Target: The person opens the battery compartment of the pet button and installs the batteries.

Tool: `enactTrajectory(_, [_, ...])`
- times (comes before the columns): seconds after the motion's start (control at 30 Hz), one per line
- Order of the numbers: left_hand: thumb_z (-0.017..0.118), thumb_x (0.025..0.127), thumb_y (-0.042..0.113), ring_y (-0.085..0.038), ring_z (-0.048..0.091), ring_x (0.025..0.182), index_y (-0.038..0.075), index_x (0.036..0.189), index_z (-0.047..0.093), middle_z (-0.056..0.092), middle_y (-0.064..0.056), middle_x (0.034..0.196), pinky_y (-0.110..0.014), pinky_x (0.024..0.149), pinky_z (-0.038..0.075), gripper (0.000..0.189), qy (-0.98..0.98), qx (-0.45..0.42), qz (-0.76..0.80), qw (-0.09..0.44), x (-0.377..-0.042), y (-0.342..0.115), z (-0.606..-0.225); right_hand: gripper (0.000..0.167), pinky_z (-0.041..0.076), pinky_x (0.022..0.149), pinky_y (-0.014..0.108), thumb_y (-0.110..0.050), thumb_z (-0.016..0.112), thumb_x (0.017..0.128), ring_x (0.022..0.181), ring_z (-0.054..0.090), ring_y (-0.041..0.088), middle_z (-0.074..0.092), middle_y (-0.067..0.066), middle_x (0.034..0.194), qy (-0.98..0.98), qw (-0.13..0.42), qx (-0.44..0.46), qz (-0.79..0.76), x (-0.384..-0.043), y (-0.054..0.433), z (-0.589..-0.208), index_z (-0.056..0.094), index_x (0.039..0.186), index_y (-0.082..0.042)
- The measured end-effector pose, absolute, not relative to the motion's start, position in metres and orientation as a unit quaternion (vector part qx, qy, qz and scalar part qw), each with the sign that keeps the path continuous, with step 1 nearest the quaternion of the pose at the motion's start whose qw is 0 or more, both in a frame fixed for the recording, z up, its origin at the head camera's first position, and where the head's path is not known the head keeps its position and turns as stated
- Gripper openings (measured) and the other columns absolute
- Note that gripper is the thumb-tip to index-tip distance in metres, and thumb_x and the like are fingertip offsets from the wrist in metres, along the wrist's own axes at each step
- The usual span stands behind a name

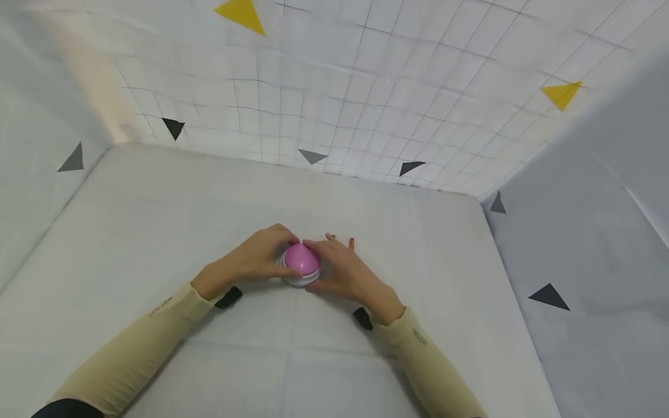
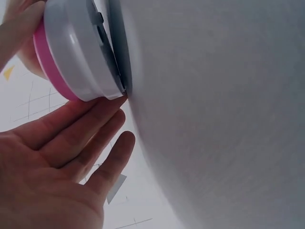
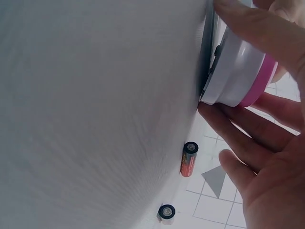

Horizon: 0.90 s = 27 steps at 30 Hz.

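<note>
A round device with a pink dome (image 1: 302,258) and a white base (image 1: 299,281) stands on the table, between both hands. From the left, my left hand (image 1: 263,252) grips it, thumb over the pink part. My right hand (image 1: 347,270) holds the base from the other side, with fingers and thumb around it. In the left wrist view the white body (image 2: 71,52) has a dark underside that looks slightly tilted off the surface. The right wrist view shows the same white body (image 3: 233,71) with small dark tabs underneath. What kind of device it is I cannot tell.
Beyond my right hand lie a red-and-black battery (image 3: 189,160) and a second battery (image 3: 167,213). White sheeting covers the table (image 1: 209,360). Walls enclose the left, right and back; the back wall (image 1: 334,104) bears grid lines and triangle markers.
</note>
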<state>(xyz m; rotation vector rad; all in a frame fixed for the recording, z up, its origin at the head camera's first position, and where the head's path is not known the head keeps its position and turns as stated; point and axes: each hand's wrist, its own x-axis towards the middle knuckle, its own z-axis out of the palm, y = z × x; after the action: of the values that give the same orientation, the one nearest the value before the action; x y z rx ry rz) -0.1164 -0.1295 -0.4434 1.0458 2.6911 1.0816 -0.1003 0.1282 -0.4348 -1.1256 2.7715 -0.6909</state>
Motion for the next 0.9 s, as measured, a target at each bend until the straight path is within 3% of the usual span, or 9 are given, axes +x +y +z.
enactTrajectory(0.23, [0.091,0.083,0.038,-0.022,0.062,0.118,0.006,0.128,0.071,0.071,-0.005,0.122,-0.045,0.101,0.053,0.059,0.864,0.327,0.380,0.048,-0.1198,-0.1338,-0.4406,0.085,0.049,0.105,0.060,-0.035,0.093,0.082,0.130,0.059,0.020,0.063,0.002,0.144,0.896,0.028,-0.385,-0.221,-0.1072,0.1276,-0.4349,0.052,0.153,-0.013])
enactTrajectory(0.43, [0.090,0.084,0.037,-0.023,0.061,0.119,0.005,0.130,0.069,0.070,-0.006,0.123,-0.045,0.101,0.053,0.059,0.859,0.337,0.381,0.054,-0.1177,-0.1307,-0.4392,0.085,0.049,0.104,0.061,-0.036,0.092,0.082,0.129,0.059,0.020,0.063,0.001,0.145,0.896,0.035,-0.379,-0.228,-0.1053,0.1314,-0.4364,0.052,0.153,-0.012])
enactTrajectory(0.63, [0.090,0.084,0.038,-0.021,0.061,0.119,0.007,0.130,0.070,0.071,-0.003,0.123,-0.044,0.101,0.053,0.059,0.865,0.334,0.372,0.047,-0.1208,-0.1315,-0.4367,0.085,0.050,0.109,0.050,-0.035,0.092,0.083,0.136,0.058,0.023,0.063,0.003,0.146,0.889,0.025,-0.397,-0.228,-0.1105,0.1321,-0.4339,0.052,0.153,-0.009])
enactTrajectory(0.9, [0.086,0.088,0.039,-0.021,0.061,0.119,0.006,0.134,0.068,0.070,-0.005,0.125,-0.043,0.101,0.053,0.059,0.867,0.334,0.366,0.059,-0.1183,-0.1289,-0.4398,0.085,0.048,0.112,0.051,-0.038,0.091,0.083,0.139,0.057,0.027,0.063,0.004,0.147,0.887,0.033,-0.396,-0.235,-0.1107,0.1364,-0.4392,0.052,0.153,-0.009])
